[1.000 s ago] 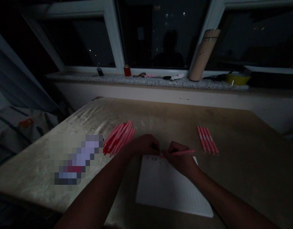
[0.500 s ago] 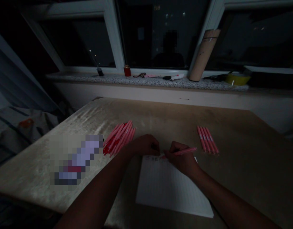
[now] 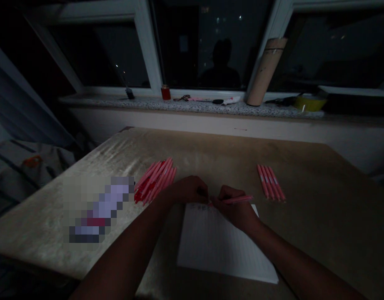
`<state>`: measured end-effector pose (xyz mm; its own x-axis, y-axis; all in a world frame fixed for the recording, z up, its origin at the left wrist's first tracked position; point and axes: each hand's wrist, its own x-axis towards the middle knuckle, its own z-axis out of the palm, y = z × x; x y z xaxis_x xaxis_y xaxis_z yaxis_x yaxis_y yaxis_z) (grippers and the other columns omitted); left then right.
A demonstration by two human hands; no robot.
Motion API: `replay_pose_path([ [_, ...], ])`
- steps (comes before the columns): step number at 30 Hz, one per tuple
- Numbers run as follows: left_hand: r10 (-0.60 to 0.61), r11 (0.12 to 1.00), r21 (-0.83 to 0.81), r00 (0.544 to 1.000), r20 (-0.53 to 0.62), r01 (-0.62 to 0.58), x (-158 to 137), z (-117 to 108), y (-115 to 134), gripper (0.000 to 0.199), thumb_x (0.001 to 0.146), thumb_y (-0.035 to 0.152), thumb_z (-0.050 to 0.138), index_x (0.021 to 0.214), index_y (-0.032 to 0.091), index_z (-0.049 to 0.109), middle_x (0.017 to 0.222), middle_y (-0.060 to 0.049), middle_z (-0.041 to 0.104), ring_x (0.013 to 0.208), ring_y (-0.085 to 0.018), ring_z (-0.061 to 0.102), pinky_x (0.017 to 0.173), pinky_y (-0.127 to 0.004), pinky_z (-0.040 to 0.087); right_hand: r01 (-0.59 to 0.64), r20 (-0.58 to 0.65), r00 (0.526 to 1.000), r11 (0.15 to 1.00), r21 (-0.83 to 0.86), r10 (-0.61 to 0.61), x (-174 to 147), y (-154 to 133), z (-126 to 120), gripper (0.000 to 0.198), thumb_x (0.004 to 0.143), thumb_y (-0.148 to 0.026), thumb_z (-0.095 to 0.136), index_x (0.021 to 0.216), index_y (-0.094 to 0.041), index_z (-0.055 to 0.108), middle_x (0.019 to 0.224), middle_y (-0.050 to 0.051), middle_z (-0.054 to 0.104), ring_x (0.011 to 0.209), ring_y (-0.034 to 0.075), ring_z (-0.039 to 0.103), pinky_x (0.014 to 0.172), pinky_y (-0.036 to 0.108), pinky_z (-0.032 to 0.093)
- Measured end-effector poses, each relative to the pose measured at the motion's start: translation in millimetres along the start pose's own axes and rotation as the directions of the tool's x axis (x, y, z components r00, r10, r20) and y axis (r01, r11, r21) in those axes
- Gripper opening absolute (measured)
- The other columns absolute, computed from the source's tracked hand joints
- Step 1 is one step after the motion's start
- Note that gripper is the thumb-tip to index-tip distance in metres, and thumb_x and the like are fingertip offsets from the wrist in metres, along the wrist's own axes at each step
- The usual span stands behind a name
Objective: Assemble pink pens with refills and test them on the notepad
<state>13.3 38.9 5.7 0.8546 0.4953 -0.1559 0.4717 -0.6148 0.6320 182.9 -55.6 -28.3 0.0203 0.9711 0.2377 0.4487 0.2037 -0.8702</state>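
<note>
A slim pink pencil (image 3: 238, 199) is pinched in my right hand (image 3: 238, 210), its lower end down at the top part of a white lined paper pad (image 3: 223, 250). Dark handwritten marks show along the pad's top edge. My left hand (image 3: 192, 189) is curled closed at the pad's upper left, its fingertips close to the pencil's point; whether they hold anything is hidden. To the left of that hand lies a pile of pink pencils (image 3: 157, 177) on a red wrapper. Several more pink pencils (image 3: 271, 182) lie side by side to the right of the pad.
A blurred-out purplish object (image 3: 107, 208) lies on the table (image 3: 210, 146) at left. Along the window sill (image 3: 142, 102) stand a small red jar (image 3: 165, 92), a tall tan cylinder (image 3: 267, 73) and a yellow tape roll (image 3: 309, 103). The room is dim.
My right hand and the pencil's lower end have shifted slightly left, closer to my left fingertips. The pencil's upper end sits a little lower. My left hand stays nearly still.
</note>
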Motion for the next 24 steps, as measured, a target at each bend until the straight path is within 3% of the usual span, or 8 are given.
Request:
replay_pose_path([
  [5,0.009,1.000,0.017,1.000,-0.005,-0.008,0.0,-0.4,-0.7,0.019,0.071,0.029,0.062,0.078,0.013,0.069,0.068,-0.002,0.065,0.063,-0.012,0.058,0.057,-0.019,0.037,-0.004,0.053,0.999,1.000,-0.007,0.004,0.4,-2.2,-0.9,0.027,0.067,-0.025,0.062,0.051,-0.019,0.041,0.046,-0.006,0.041,0.044,0.007,0.035,0.040,0.019,0.023],
  [12,0.002,1.000,-0.003,1.000,-0.014,-0.002,0.2,0.8,-2.1,0.017,0.070,0.028,0.063,0.078,0.014,0.069,0.068,-0.001,0.065,0.063,-0.011,0.057,0.057,-0.019,0.036,-0.030,-0.003,1.000,0.999,0.014,0.030,1.2,-0.7,-3.4,0.027,0.066,-0.019,0.058,0.050,-0.020,0.037,0.046,-0.007,0.036,0.043,0.007,0.032,0.039,0.019,0.020],
  [24,0.018,1.000,0.003,1.000,-0.010,-0.018,0.7,1.2,-2.8,0.020,0.071,0.030,0.062,0.078,0.013,0.069,0.068,-0.002,0.064,0.062,-0.012,0.057,0.056,-0.020,0.036,-0.006,-0.011,1.000,1.000,0.009,0.006,1.5,-1.5,-1.1,0.026,0.069,-0.027,0.061,0.053,-0.019,0.042,0.047,-0.006,0.042,0.045,0.007,0.036,0.040,0.019,0.023],
])
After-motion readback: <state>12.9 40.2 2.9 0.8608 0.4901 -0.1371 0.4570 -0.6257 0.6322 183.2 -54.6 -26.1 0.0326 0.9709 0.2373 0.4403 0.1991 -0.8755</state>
